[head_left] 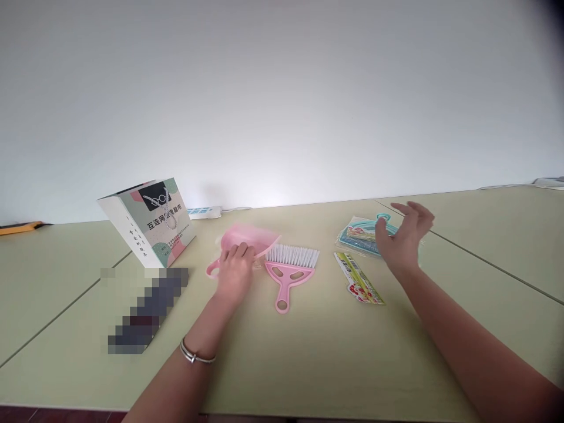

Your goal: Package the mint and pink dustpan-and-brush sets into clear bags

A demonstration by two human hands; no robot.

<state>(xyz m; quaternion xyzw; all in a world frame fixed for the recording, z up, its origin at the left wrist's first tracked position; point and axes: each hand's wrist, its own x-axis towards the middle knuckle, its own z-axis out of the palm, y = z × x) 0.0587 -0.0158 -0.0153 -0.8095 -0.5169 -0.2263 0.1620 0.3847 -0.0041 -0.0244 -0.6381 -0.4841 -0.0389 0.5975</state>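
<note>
My left hand (238,267), with a bracelet on its wrist, has its fingers curled over the near side of a pink dustpan (259,238). The dustpan is slightly blurred, and part of it is hidden behind the hand. Beside it a pink hand brush (284,282) with white bristles lies flat, its handle toward me. My right hand (408,238) is raised with thumb and fingers apart, holding nothing. Behind that hand lies a blue dustpan and brush set (363,238) in clear wrapping, partly covered by it. A yellow-green printed card (359,279) rests between the brush and my right forearm.
A patterned paper bag (161,226) with a rope handle stands at the left. In front of it is a dark, pixelated item (150,314). A white power strip (205,212) sits against the wall, and an orange-and-black object (22,228) lies at the far left of the table (317,364).
</note>
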